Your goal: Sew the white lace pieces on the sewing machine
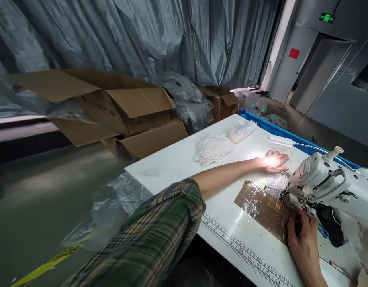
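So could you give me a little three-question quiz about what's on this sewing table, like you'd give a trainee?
1. True or false: the left hand lies flat on the white table in the light of the lamp.
2. What lies nearest the right hand?
A. a cardboard box
B. the brown taped patch beside the sewing machine
C. the blue cloth
3. Fill in: the pile of white threads lies beyond the left ____.

Key:
1. True
2. B
3. forearm (the arm with the plaid sleeve)
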Demonstrator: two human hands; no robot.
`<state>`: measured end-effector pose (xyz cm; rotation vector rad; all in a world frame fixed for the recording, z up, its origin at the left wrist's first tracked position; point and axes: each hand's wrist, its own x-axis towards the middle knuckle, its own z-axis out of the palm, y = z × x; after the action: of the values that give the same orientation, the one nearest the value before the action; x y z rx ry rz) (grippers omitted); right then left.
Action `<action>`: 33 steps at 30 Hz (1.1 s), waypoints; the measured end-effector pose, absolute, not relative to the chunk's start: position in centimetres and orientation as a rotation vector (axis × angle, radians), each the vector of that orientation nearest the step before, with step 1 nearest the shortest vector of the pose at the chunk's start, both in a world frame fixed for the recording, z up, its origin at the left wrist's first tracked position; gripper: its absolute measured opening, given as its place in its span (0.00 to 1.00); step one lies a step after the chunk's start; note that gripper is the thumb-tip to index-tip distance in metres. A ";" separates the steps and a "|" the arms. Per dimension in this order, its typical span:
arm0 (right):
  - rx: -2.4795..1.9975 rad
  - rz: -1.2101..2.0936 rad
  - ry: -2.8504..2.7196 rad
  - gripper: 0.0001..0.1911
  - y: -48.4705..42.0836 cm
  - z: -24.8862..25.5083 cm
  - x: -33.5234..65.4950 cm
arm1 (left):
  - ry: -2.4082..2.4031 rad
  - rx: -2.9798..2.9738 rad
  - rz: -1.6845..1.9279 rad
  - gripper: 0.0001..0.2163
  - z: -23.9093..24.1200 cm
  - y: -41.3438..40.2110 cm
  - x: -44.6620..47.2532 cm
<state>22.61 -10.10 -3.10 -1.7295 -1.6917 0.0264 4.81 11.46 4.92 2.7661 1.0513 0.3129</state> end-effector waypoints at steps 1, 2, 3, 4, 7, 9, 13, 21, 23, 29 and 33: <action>-1.719 0.010 -1.707 0.26 -10.0 -3.2 22.7 | 1.053 2.766 0.308 0.25 4.8 11.1 4.2; -1.709 -0.008 -1.722 0.27 -10.0 -3.2 22.8 | 1.048 2.768 0.308 0.25 4.8 10.5 3.5; -1.700 -0.025 -1.739 0.28 -10.0 -3.2 22.8 | 1.036 2.770 0.319 0.25 4.8 10.0 2.5; -1.695 -0.044 -1.752 0.29 -10.0 -3.3 22.8 | 1.017 2.773 0.340 0.25 4.8 9.3 1.4; -1.697 -0.097 -1.787 0.31 -10.0 -3.2 22.8 | 0.968 2.759 0.438 0.24 5.4 7.7 -3.0; -1.692 -0.141 -1.803 0.31 -10.1 -3.2 22.6 | 1.012 2.717 0.509 0.25 6.0 7.0 -6.6; -1.629 -0.211 -1.819 0.32 -9.7 -3.5 22.9 | 1.253 2.615 0.652 0.23 7.2 6.6 -14.0; -1.582 -0.042 -1.880 0.30 -8.6 -4.8 25.2 | 1.460 2.469 0.631 0.11 7.2 5.1 -19.6; -1.606 -0.070 -1.838 0.31 -8.8 -4.8 24.8 | 1.508 2.451 0.617 0.10 6.8 4.9 -19.3; -1.626 -0.143 -1.842 0.32 -9.4 -4.0 23.5 | 1.540 2.447 0.708 0.11 7.6 4.6 -17.8; -1.657 -0.178 -1.839 0.34 -9.6 -3.2 22.9 | 1.355 2.358 0.863 0.10 8.4 3.3 -14.3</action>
<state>22.88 -9.65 -3.16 -1.6574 -1.8392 -0.1784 -14.33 3.25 8.42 2.3584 1.3549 0.8632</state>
